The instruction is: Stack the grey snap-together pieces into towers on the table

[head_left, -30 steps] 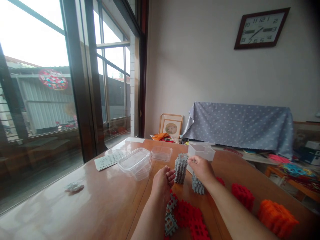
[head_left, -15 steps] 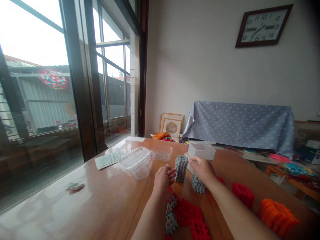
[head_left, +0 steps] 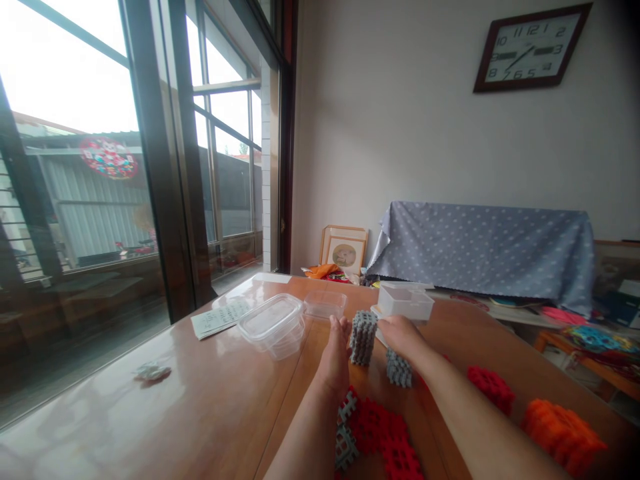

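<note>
A tall stack of grey interlocking plastic tiles [head_left: 363, 338] stands upright on the table between my two hands. On its left is my left hand [head_left: 335, 353], fingers stretched upward and close to the stack's side. My right hand [head_left: 403, 335] is at the upper right of the stack, its fingertips by the top edge and mostly hidden behind the hand. Below that hand sits a shorter grey tile stack [head_left: 399, 369], partly covered. Nearer to me, red tiles [head_left: 383, 430] and joined grey tiles [head_left: 346, 445] lie flat, partly behind my left forearm.
Clear plastic containers [head_left: 274, 323] and a written paper sheet [head_left: 220, 321] lie left of the stacks. Behind is a translucent box [head_left: 406, 301]. Red [head_left: 491, 389] and orange tile stacks [head_left: 564, 435] stand at right. A small packet [head_left: 153, 372] lies on the left.
My left hand has turned more upright, its curled fingers straightening and moving slightly right beside the grey stack. My right hand stays at the stack's upper right. The camera view has shifted slightly.
</note>
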Demonstrator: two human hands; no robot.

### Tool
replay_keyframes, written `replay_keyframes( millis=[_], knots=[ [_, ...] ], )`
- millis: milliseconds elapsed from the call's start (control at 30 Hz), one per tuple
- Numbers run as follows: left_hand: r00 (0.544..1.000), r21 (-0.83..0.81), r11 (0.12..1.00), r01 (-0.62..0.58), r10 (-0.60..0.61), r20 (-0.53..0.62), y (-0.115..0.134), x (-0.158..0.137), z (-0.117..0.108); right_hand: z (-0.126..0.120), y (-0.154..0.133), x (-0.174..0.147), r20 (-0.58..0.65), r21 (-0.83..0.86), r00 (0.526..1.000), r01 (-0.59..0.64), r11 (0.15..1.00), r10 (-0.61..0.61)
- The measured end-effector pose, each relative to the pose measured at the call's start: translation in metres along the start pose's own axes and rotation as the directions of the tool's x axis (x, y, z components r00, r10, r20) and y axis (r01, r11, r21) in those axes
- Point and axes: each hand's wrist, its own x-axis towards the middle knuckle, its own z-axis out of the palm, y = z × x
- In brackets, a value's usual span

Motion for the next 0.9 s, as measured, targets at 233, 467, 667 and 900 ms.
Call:
replay_keyframes(
  millis=[233, 467, 667, 900],
  knots=[
    [1.000, 0.002, 1.000, 0.000, 0.000, -0.030, -0.007, 0.006, 0.003, 0.004, 0.000, 0.010, 0.002, -0.007, 1.000, -0.009, 1.000, 0.009],
    [1.000, 0.024, 1.000, -0.009, 0.009, -0.009, -0.004, 0.002, 0.006, 0.004, -0.004, 0.009, 0.019, 0.008, 1.000, 0.006, 1.000, -0.006],
    [0.999, 0.019, 0.999, -0.031, 0.031, -0.028, -0.003, -0.002, 0.010, 0.003, -0.002, 0.008, 0.009, 0.037, 1.000, 0.019, 0.999, -0.019],
    [1.000, 0.001, 1.000, -0.005, 0.005, -0.011, 0.000, -0.007, 0.012, 0.003, -0.002, 0.002, -0.019, 0.066, 0.999, 0.040, 0.997, -0.039]
  ],
)
